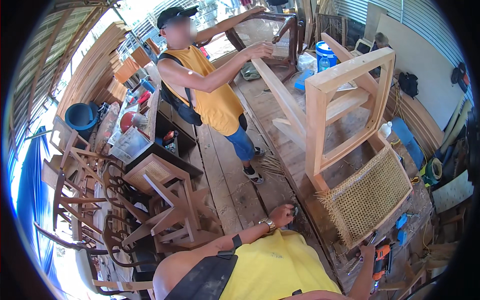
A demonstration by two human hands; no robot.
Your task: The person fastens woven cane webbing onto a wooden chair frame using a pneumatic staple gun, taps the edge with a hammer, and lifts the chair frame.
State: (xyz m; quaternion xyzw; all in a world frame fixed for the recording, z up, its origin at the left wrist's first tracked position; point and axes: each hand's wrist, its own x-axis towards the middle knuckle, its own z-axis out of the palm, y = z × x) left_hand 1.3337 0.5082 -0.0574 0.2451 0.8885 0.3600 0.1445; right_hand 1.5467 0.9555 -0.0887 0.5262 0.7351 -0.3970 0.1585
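My left hand [282,215], with a watch on its wrist, is closed near the workbench's front edge. A small dark thing shows at its fingertips, too small to name. My right hand [368,251] is low at the right, its fingers closed around something thin that I cannot make out. Right beside it lies an orange-and-black power tool [382,257]. Just beyond my right hand is a woven cane panel [372,192] with frayed strands along its left edge. It joins a pale wooden chair frame [316,125] that lies tipped on the workbench [265,107].
Across the bench a person in an orange top [205,85] touches the frame's leg and a dark chair [265,37]. Wooden chair parts [175,210] are stacked at left. Blue clamp-like pieces [401,222] lie right of the cane. A blue bucket [325,52] stands behind.
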